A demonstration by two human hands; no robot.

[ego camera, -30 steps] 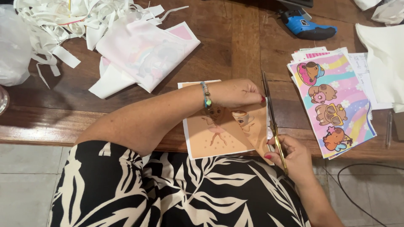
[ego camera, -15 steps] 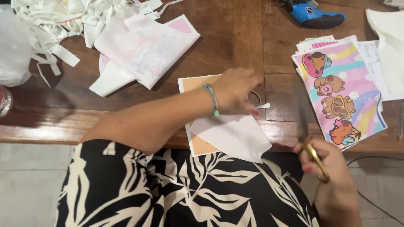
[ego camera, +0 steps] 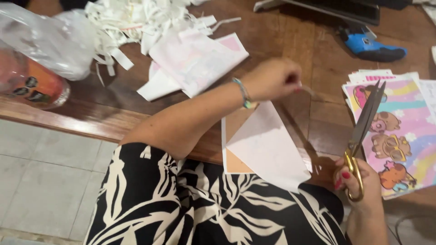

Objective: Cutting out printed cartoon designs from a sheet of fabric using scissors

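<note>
Scissors [ego camera: 364,124], gold-handled, in right hand [ego camera: 359,181]; folded paper sheet [ego camera: 268,145] alongside.

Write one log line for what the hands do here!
left hand: pinches thin paper strip | right hand: holds gold-handled scissors, blades shut | folded white paper sheet: on brown wooden table

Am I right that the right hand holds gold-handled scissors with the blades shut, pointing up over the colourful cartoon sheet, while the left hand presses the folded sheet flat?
Not quite. In the head view the left hand is lifted, pinching a thin paper strip above the folded sheet. The right hand and scissors are as described.
</note>
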